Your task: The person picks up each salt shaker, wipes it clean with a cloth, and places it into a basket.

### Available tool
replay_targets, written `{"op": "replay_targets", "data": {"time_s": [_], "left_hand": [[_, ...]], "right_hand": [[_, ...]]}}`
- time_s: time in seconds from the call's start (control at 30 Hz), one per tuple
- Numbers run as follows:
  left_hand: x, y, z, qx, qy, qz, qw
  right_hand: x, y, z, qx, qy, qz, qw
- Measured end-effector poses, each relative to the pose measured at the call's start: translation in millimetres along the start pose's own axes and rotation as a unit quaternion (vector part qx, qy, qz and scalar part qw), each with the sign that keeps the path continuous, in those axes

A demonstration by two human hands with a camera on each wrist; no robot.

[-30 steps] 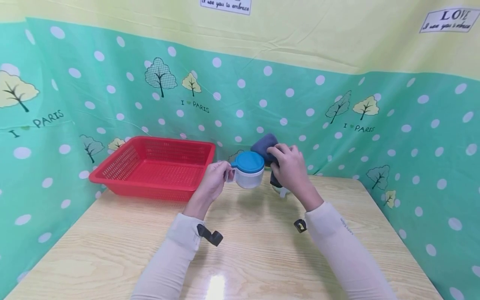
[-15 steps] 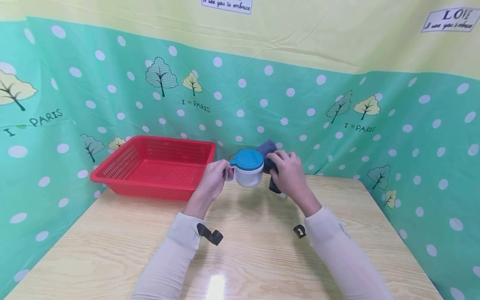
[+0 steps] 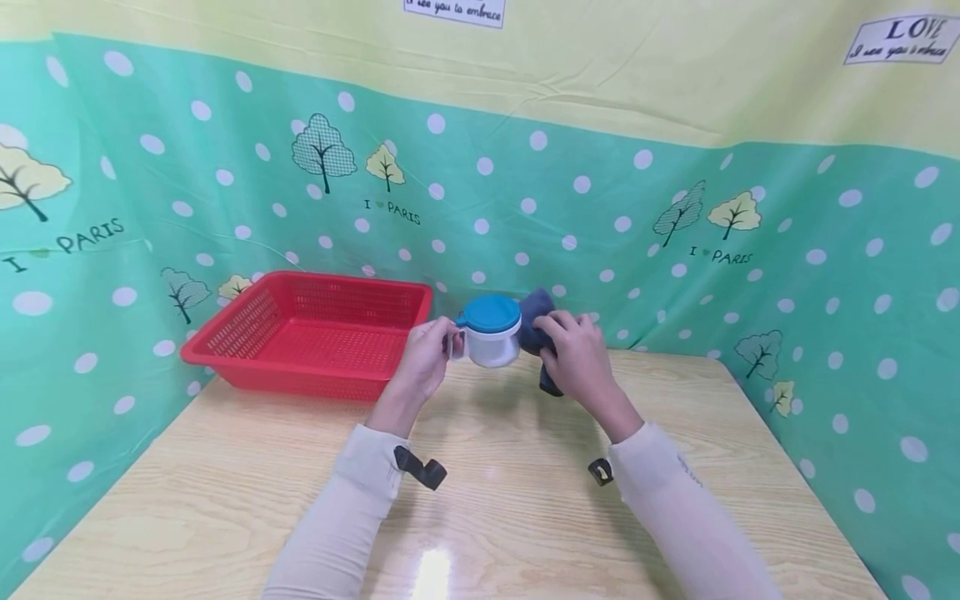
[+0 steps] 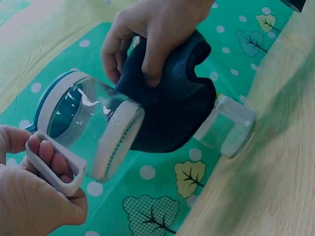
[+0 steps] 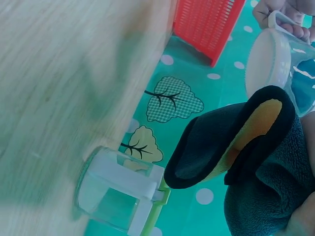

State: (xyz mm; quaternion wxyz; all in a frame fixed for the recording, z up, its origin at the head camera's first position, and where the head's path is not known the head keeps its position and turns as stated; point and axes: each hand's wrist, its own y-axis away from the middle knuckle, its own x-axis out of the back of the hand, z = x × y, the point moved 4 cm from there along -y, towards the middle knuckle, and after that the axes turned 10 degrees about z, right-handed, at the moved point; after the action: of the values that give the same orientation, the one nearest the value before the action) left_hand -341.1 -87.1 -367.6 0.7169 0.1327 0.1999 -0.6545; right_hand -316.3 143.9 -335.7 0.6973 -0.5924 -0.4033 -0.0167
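Observation:
My left hand (image 3: 423, 358) grips the white handle (image 4: 71, 183) of a clear seasoning jar (image 3: 493, 348), holding it above the table. Its round blue lid (image 3: 489, 313) is down, and in the left wrist view the jar tilts with its pale base toward the cloth. My right hand (image 3: 581, 357) pinches a folded dark blue cloth (image 3: 532, 323) with a black edge, right beside the jar. In the left wrist view the cloth overlaps the jar's side. An orange-yellow inner face of the cloth (image 5: 261, 120) shows in the right wrist view.
A second clear jar (image 5: 115, 189) with a white handle and green lid stands on the wooden table (image 3: 480, 508), hidden behind my right hand in the head view. A red perforated basket (image 3: 300, 379) stands at the back left. A patterned curtain (image 3: 600, 208) rises behind.
The jar has shifted slightly left and up, its lid seen more edge-on. The cloth has moved down beside it, and my right hand has dropped a little. The second jar has become hidden in the head view.

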Motion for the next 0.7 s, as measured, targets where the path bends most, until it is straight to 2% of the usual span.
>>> {"op": "replay_targets", "data": {"time_s": [0.47,0.7], "left_hand": [[2.0,-1.4,0.7,-0.008,0.014,0.050,0.9986],[3.4,-3.8,-1.5,-0.012,0.014,0.063,0.9978]], "right_hand": [[-0.8,7.8,-6.5,0.024,0.012,-0.007,1.000],[0.2,12.0,-11.4,0.034,0.011,-0.009,0.999]]}}
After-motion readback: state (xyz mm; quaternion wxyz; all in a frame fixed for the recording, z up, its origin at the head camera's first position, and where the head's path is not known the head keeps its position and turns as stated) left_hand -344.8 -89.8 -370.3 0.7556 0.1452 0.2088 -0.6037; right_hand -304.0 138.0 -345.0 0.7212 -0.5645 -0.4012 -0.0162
